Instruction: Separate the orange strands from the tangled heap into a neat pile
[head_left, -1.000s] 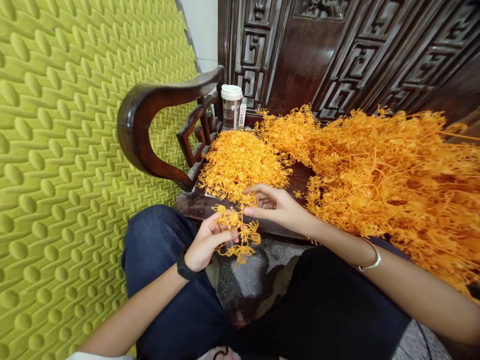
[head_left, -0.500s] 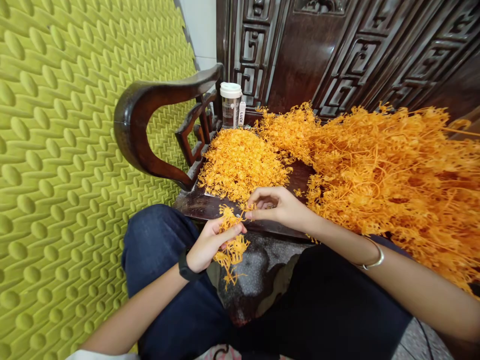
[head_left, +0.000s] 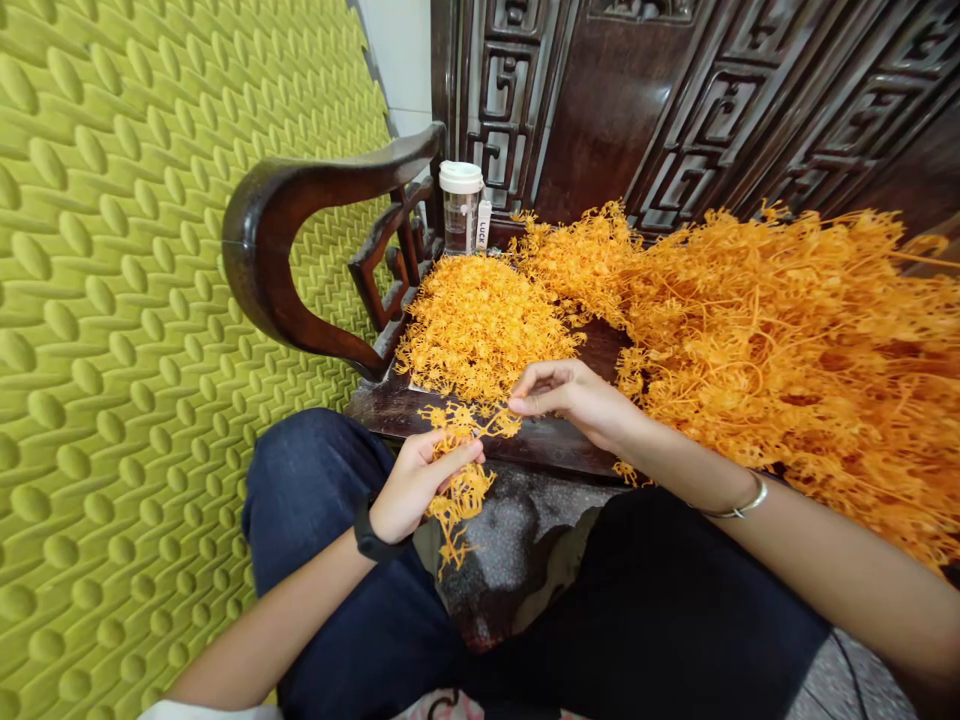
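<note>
In the head view, orange sprigs point(head_left: 465, 492) are pinched by the left hand point(head_left: 416, 480) before the wooden seat point(head_left: 536, 442). The right hand point(head_left: 579, 404) has been raised slightly, fingertips nearly together; a strand is perhaps being parted, though its grip cannot be told.

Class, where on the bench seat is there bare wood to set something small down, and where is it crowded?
The bench seat shows bare wood along its front edge, bordering the rounded orange pile, partly hidden by the right hand, and between that pile and the larger heap. Crowded: the back left corner, with the lidded cup, and the right side.
</note>
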